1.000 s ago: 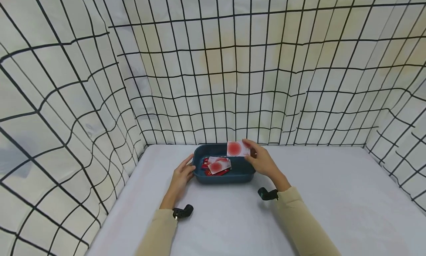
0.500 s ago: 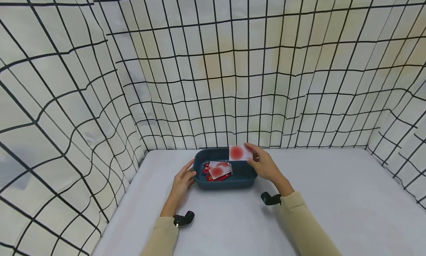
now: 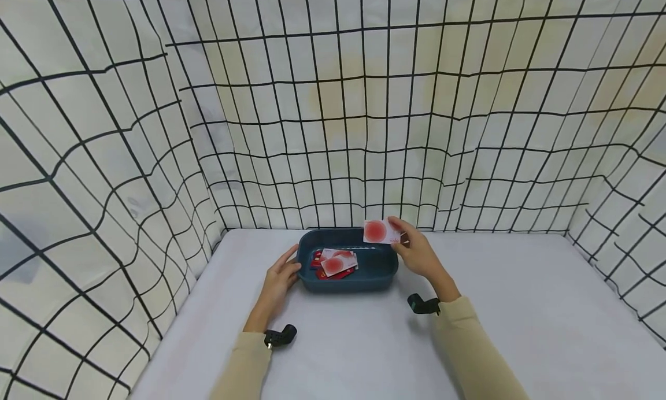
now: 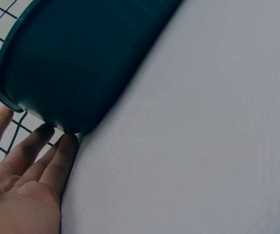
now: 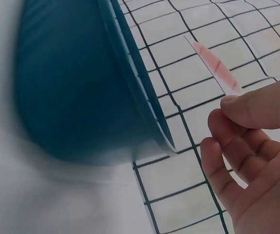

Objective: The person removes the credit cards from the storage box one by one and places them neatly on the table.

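A dark teal plastic basin (image 3: 346, 285) stands on the white table. Inside its left half lies a loose pile of white cards with red circles (image 3: 338, 263) and red cards. My right hand (image 3: 418, 255) pinches one white card (image 3: 376, 231) with a red circle by its right end, over the basin's back right rim. The right wrist view shows this card (image 5: 216, 66) nearly edge-on, beyond the thumb tip. At the basin's left end rests my left hand (image 3: 278, 281). In the left wrist view its fairly straight fingers (image 4: 30, 148) touch the basin's end wall (image 4: 71, 63).
White cloth walls with a black grid (image 3: 333, 128) rise behind and on both sides of the table (image 3: 354, 348). Small black cameras sit on both wrists, the left camera (image 3: 281, 335) and the right camera (image 3: 422, 303) over the near table.
My right hand has moved slightly right and up relative to the basin, with the card still pinched. The left hand stays at the basin's left end. The head view has shifted a little.
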Demonstrator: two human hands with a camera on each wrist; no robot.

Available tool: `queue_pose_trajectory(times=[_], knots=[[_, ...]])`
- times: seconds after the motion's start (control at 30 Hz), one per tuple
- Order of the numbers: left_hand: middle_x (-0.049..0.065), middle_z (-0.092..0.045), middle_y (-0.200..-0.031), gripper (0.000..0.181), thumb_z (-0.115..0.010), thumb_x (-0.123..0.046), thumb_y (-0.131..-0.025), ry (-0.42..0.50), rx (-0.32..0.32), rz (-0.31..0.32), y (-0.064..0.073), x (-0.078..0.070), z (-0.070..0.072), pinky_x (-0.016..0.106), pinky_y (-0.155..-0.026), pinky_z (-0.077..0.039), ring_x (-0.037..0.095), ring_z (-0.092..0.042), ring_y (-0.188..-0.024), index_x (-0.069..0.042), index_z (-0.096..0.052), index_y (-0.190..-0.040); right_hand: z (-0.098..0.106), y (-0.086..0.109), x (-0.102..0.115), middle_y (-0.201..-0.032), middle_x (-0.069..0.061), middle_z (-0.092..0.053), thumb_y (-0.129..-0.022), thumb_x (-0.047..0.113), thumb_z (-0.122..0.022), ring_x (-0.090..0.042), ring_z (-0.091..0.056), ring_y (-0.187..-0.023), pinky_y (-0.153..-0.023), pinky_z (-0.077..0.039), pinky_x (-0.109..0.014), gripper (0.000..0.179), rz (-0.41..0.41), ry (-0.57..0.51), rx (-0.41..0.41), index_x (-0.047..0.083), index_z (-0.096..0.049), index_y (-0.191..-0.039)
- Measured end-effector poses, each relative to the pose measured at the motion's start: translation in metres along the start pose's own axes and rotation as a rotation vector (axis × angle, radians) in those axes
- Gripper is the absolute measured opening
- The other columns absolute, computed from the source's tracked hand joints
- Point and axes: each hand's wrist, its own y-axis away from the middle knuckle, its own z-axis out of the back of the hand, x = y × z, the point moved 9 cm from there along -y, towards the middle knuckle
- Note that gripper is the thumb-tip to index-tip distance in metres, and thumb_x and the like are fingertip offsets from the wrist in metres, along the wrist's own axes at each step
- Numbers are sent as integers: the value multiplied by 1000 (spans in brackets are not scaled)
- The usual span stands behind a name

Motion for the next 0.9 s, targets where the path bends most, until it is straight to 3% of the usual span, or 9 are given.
queue_pose_trajectory(times=[0.17, 0.4, 0.9], knots=[[19, -44, -159, 53, -53, -12, -104, -7, 4, 21, -1, 0, 2, 21, -102, -52, 30, -48, -144, -19, -44, -156, 15, -1, -10, -138, -18, -57, -98, 2, -62, -30, -57, -103, -82, -53, -31, 62, -23, 14, -16, 13, -42, -156], [19, -44, -159, 53, -53, -11, -104, -6, 0, 9, 0, -2, 2, 15, -96, -53, 30, -47, -144, -19, -45, -156, 36, 0, -23, -135, -18, -57, -99, 1, -61, -30, -58, -100, -83, -52, -34, 62, -52, -13, -63, 12, -41, -156], [17, -47, -157, 53, -55, -12, -103, -6, -10, 36, -5, 1, 4, 16, -94, -53, 19, -55, -136, -20, -47, -154, 62, 6, -56, -134, -21, -53, -99, 0, -59, -31, -56, -105, -80, -49, -30, 64, -132, -8, -97, 13, -38, -158]])
